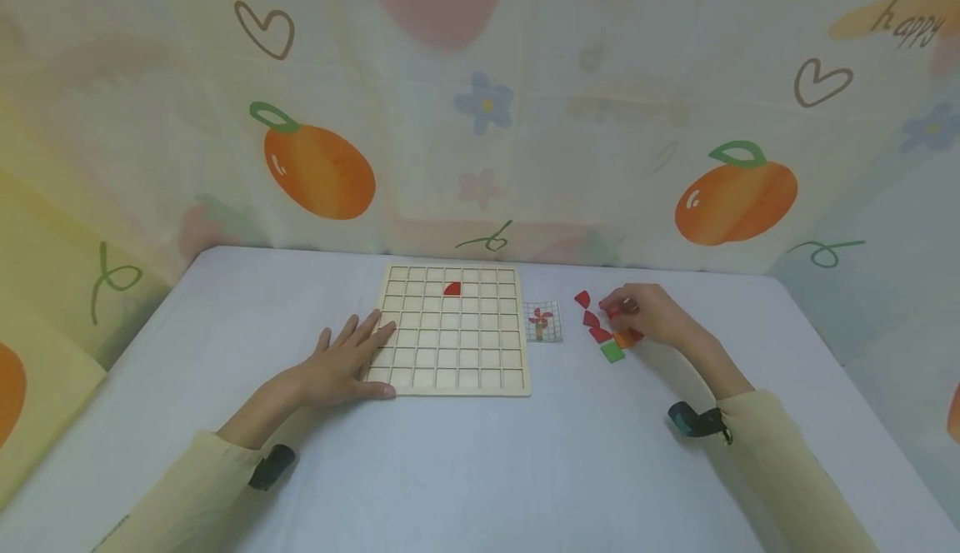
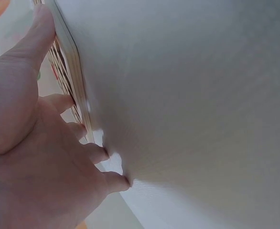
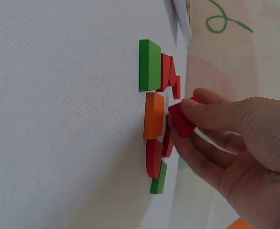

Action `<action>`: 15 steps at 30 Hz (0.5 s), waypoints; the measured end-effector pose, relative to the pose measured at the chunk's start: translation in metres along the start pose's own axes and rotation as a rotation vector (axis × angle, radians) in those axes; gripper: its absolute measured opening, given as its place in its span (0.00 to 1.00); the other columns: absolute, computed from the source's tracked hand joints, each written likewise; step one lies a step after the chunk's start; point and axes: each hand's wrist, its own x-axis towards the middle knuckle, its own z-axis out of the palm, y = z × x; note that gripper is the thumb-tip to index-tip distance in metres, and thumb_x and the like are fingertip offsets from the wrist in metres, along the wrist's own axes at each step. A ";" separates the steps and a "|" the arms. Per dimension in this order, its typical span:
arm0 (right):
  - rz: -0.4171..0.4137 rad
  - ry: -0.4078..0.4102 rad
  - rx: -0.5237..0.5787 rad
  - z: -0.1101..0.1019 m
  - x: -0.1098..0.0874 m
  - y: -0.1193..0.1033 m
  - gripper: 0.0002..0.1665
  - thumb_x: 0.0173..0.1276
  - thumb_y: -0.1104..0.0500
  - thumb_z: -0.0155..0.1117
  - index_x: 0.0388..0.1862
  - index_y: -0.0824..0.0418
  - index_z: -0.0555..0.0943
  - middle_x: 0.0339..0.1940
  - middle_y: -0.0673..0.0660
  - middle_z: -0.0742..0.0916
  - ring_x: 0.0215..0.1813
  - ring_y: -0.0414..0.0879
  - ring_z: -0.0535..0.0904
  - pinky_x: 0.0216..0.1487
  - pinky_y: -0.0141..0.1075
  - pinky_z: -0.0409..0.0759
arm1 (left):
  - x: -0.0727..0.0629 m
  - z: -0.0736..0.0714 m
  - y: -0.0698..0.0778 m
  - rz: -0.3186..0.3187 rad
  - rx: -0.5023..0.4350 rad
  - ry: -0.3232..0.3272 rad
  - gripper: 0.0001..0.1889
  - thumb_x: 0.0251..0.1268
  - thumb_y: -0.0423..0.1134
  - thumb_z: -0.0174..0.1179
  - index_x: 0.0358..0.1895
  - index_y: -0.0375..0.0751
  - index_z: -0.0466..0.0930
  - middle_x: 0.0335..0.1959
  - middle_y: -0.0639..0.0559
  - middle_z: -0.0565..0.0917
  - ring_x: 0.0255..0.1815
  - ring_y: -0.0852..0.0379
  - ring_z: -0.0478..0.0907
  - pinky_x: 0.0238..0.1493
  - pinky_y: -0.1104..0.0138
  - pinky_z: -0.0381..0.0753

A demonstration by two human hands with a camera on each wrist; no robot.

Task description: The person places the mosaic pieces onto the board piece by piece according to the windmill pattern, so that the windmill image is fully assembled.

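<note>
White tabletop (image 1: 465, 470): left hand (image 1: 333, 371) outspread at pale wooden gridboard (image 1: 450, 357); rightward, right hand (image 1: 651, 311) pinches red block (image 3: 181, 120), likely light, best edge-held.

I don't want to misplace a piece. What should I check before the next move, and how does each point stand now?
1. Left hand on the grid board: ok, touching its left edge.
2. Right hand gripping: ok, it pinches a held red piece.
3. Pattern card uncovered: ok, right of the board.
4. Held red piece over the board: not ok, it's by the loose pieces.
5. Placed red piece fully seated: cannot tell.
6. Held red piece turned to match the card: cannot tell.
</note>
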 end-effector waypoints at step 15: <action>-0.088 0.073 -0.067 -0.001 0.010 -0.013 0.18 0.63 0.70 0.67 0.54 0.66 0.82 0.45 0.61 0.87 0.48 0.56 0.82 0.49 0.48 0.83 | -0.002 -0.001 0.000 0.005 -0.020 -0.004 0.53 0.58 0.61 0.65 0.78 0.37 0.48 0.79 0.33 0.41 0.76 0.26 0.33 0.66 0.30 0.29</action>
